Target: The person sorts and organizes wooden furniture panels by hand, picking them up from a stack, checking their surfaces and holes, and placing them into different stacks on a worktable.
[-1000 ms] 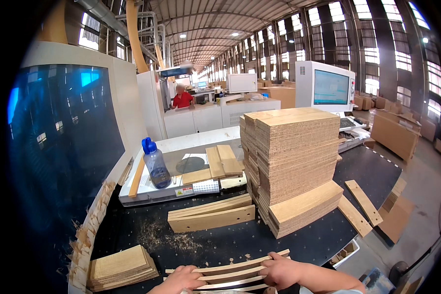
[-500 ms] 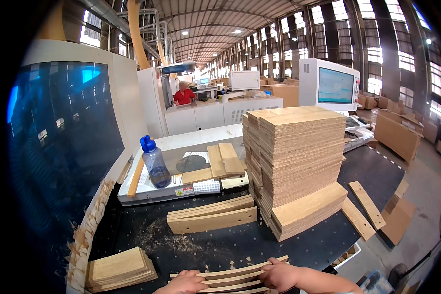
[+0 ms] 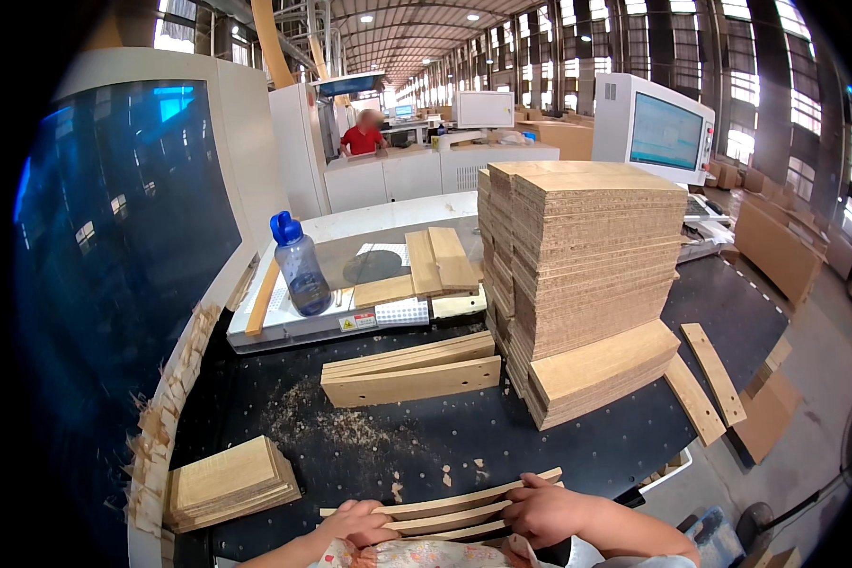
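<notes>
At the table's near edge, several narrow wooden boards [image 3: 445, 503] stand on edge side by side with small gaps between them. My left hand [image 3: 360, 523] is closed over their left part, and my right hand [image 3: 543, 511] grips them near the right end. Part of the lower boards is hidden by my hands and a floral-patterned cloth in front of me. Just beyond them, more drilled boards [image 3: 412, 382] stand on edge. A short stack of flat boards [image 3: 232, 481] lies to the left of my left hand.
A tall stack of boards [image 3: 596, 256] rises on the black table [image 3: 445, 440], with two drilled strips [image 3: 715, 374] at its right. Wood dust lies left of centre. A blue bottle [image 3: 305, 275] stands behind. A monitor [image 3: 667, 133] and a person in red [image 3: 363, 140] are farther back.
My view has tilted down, so the scene sits higher in the picture. A floral cloth now shows at the lower edge. Both hands remain on the boards.
</notes>
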Action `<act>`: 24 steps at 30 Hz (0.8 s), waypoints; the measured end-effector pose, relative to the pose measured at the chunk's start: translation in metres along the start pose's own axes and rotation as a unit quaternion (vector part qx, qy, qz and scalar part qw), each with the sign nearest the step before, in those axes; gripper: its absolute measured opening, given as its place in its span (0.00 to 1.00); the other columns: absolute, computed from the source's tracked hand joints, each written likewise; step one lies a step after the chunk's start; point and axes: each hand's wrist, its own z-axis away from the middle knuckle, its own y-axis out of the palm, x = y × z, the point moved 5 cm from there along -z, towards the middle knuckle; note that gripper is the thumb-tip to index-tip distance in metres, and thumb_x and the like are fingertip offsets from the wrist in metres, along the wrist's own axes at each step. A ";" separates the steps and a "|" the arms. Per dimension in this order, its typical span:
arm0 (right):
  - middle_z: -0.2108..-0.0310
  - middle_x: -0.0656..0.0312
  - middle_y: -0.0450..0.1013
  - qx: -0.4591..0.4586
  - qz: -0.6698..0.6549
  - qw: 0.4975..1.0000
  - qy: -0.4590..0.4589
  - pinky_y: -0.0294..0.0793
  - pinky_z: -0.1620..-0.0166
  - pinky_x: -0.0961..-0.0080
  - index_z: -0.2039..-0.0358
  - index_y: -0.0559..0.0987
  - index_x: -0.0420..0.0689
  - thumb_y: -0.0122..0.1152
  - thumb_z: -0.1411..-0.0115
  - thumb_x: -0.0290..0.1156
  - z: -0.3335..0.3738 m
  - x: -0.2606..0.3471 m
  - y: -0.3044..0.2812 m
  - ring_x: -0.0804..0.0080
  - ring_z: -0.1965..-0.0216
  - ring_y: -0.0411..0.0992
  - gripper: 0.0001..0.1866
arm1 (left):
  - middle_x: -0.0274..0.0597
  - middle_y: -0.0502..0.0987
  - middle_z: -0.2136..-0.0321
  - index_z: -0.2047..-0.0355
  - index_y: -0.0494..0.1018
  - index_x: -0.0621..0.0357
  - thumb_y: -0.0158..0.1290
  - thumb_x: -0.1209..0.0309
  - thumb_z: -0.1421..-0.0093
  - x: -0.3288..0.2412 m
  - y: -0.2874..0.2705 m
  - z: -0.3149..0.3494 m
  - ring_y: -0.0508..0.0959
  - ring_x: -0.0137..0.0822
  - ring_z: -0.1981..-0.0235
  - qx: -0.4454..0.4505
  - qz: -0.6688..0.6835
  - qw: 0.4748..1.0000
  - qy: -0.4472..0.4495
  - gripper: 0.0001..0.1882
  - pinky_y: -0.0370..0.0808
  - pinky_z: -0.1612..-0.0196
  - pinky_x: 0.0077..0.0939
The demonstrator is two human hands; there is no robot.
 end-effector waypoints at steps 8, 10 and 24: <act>0.65 0.67 0.74 0.025 0.047 0.999 0.008 0.53 0.44 0.41 0.76 0.83 0.49 0.62 0.57 0.39 -0.051 -0.043 0.012 0.61 0.50 0.65 0.10 | 0.40 0.73 0.59 0.59 0.77 0.44 0.63 0.58 0.58 0.025 -0.017 0.000 0.65 0.50 0.49 -0.164 0.010 0.985 -0.059 0.23 0.62 0.51 0.47; 0.66 0.65 0.74 0.026 0.031 0.997 0.060 0.51 0.41 0.39 0.78 0.83 0.49 0.64 0.58 0.40 -0.069 -0.055 -0.013 0.61 0.51 0.65 0.10 | 0.42 0.74 0.61 0.65 0.77 0.50 0.65 0.57 0.64 0.052 -0.032 -0.013 0.65 0.50 0.49 -0.150 0.019 0.982 -0.117 0.23 0.61 0.47 0.46; 0.72 0.72 0.71 -0.075 0.030 0.997 -0.022 0.57 0.51 0.53 0.85 0.80 0.51 0.64 0.61 0.43 -0.044 -0.030 -0.004 0.68 0.57 0.64 0.10 | 0.35 0.74 0.66 0.70 0.78 0.48 0.66 0.57 0.65 0.022 -0.038 0.001 0.68 0.45 0.52 -0.185 0.067 0.979 -0.051 0.20 0.64 0.52 0.42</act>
